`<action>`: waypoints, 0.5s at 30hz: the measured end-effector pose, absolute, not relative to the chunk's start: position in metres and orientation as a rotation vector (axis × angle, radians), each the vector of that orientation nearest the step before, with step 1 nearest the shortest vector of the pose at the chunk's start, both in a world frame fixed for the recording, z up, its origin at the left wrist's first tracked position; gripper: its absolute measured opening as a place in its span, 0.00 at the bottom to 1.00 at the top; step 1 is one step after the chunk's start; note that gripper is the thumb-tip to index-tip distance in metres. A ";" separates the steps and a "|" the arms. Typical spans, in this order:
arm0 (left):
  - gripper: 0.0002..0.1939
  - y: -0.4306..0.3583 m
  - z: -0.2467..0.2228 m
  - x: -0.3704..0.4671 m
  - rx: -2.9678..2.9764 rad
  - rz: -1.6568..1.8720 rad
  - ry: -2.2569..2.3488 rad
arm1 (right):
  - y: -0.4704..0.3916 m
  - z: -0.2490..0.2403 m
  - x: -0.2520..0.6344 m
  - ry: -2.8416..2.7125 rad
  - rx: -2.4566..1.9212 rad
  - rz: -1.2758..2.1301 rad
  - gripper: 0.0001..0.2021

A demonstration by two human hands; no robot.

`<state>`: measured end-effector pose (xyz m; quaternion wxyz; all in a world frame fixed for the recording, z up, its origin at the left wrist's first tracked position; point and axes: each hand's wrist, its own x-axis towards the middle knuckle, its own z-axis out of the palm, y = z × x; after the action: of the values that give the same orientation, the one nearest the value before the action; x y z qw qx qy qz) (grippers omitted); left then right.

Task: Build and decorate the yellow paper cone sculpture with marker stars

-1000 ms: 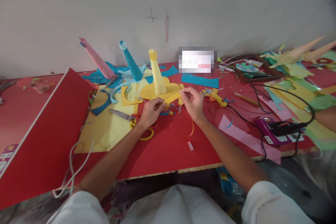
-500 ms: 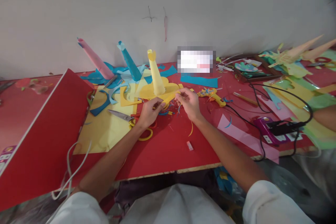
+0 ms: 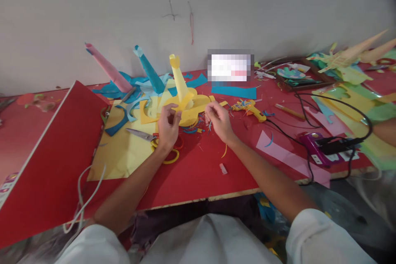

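My left hand (image 3: 168,127) pinches a curved yellow paper strip (image 3: 187,101), which rises in front of the pale yellow paper cone (image 3: 179,80). That cone stands on a yellow petal-shaped base (image 3: 199,109). To the right of the strip, my right hand (image 3: 218,121) has its fingers closed together near small paper scraps; what they hold, if anything, is too small to make out. Below my left hand lie scissors with yellow handles (image 3: 171,157). A yellow glue gun (image 3: 251,109) rests to the right of my right hand.
Blue (image 3: 152,72) and pink (image 3: 109,68) cones stand at the back left. A red board (image 3: 52,165) leans at the left. A purple power box (image 3: 320,150) with black cables and a pink paper strip (image 3: 287,157) lie right. Another person's arm (image 3: 385,134) shows far right.
My hands have moved apart. The yellow strip, earlier stretched between them, is now raised in my left hand, and my right hand has let go of it.
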<state>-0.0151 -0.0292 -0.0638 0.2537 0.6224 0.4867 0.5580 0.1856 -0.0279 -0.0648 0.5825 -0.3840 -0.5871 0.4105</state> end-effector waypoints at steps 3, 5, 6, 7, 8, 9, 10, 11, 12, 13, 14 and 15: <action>0.11 -0.026 -0.063 -0.019 1.801 1.367 1.362 | -0.037 -0.063 0.179 -1.629 -0.967 0.899 0.20; 0.09 -0.022 -0.064 -0.022 1.845 1.231 1.374 | -0.042 -0.062 0.176 -1.817 -1.016 0.807 0.22; 0.09 -0.021 -0.064 -0.024 1.850 1.182 1.372 | -0.044 -0.062 0.175 -1.884 -1.033 0.768 0.23; 0.10 -0.020 -0.065 -0.024 1.851 1.147 1.370 | -0.045 -0.063 0.174 -1.932 -1.047 0.740 0.25; 0.10 -0.019 -0.065 -0.025 1.852 1.128 1.371 | -0.045 -0.064 0.174 -1.965 -1.062 0.725 0.26; 0.11 -0.019 -0.066 -0.025 1.855 1.116 1.377 | -0.045 -0.066 0.173 -1.984 -1.078 0.716 0.27; 0.12 -0.019 -0.067 -0.025 1.859 1.109 1.389 | -0.045 -0.067 0.173 -1.993 -1.093 0.710 0.27; 0.12 -0.019 -0.067 -0.025 1.866 1.102 1.409 | -0.044 -0.069 0.173 -1.998 -1.104 0.710 0.26; 0.12 -0.019 -0.067 -0.025 1.880 1.092 1.437 | -0.043 -0.070 0.174 -1.997 -1.109 0.715 0.25; 0.12 -0.020 -0.067 -0.025 1.908 1.074 1.471 | -0.042 -0.071 0.174 -1.992 -1.102 0.724 0.22; 0.12 -0.021 -0.066 -0.025 1.954 1.042 1.504 | -0.040 -0.071 0.175 -1.991 -1.079 0.732 0.18; 0.11 -0.021 -0.066 -0.025 2.012 0.995 1.538 | -0.038 -0.071 0.177 -1.997 -1.044 0.736 0.13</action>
<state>-0.0251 -0.0214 -0.0658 0.2087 0.7232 0.5527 0.3577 0.1771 -0.0382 -0.0707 0.3762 -0.4082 -0.7805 0.2875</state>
